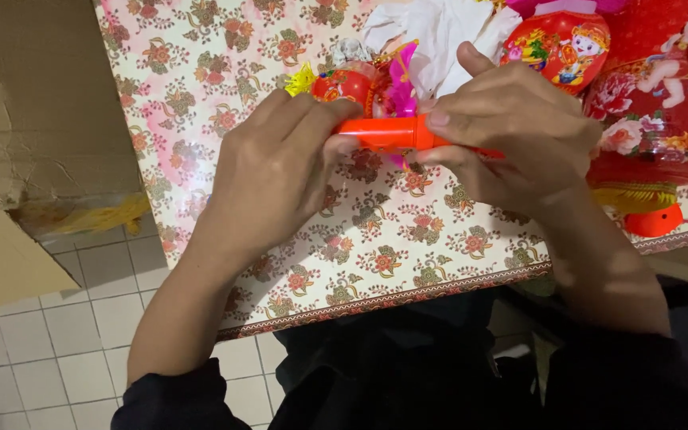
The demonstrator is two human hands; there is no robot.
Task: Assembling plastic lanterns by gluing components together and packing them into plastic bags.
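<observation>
Item: orange plastic tube handle (pixel 384 132), held level above the floral-patterned desk (pixel 376 239); left hand (pixel 280 163) and right hand (pixel 511 135) both clamped on its ends. Step: likely assembly of handle; next move calls for aligned, steady pressure

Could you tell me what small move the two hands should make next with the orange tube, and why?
Probably a gentle twist or pull apart: the left hand and right hand each grip one end of the orange tube, held level above the floral tablecloth, which suggests working its two ends.
</observation>
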